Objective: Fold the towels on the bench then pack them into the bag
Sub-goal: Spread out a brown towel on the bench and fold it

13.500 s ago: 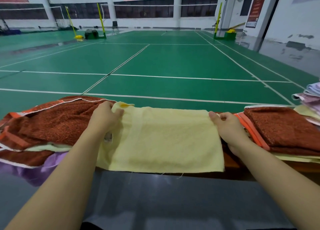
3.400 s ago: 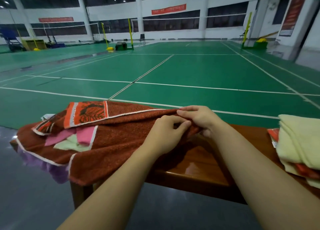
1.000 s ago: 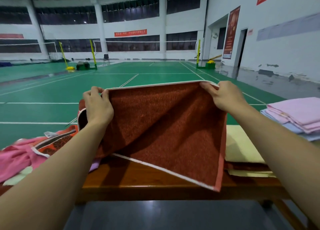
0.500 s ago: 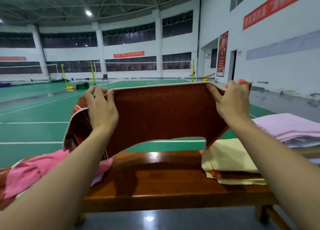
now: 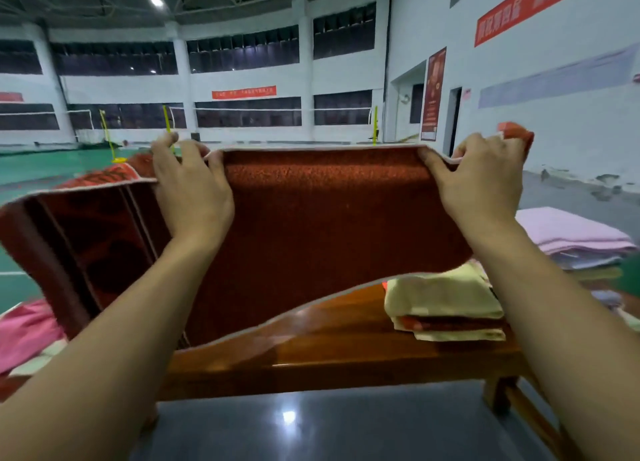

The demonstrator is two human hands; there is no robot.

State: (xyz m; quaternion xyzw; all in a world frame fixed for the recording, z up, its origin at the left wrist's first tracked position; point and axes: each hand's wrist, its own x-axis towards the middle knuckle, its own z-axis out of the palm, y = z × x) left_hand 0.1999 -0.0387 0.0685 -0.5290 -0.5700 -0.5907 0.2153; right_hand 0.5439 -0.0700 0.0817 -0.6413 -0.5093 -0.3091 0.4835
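Your left hand and right hand each pinch the top hem of the rust-brown towel, held up in the air above the tabletop, its lower edge sagging toward the wood on the left side. Beyond your left hand the cloth runs on sideways, with a paler orange printed band at its end; beyond your right hand a short corner pokes up. Judging by the thick pile and the way it droops, the towel is soft, limp and fairly heavy for cloth, not slippery and in no way fragile, so it will not keep a shape unless you hold it taut. The white-piped hem is the best place to grip, preferably nearer the true corners so the loose end does not trail when you fold. Folded cream towels sit on the tabletop to the right, pink folded towels beyond them, and an unfolded pink towel lies at the left. The red wall banners carry writing too blurred to read. No bag is in view.
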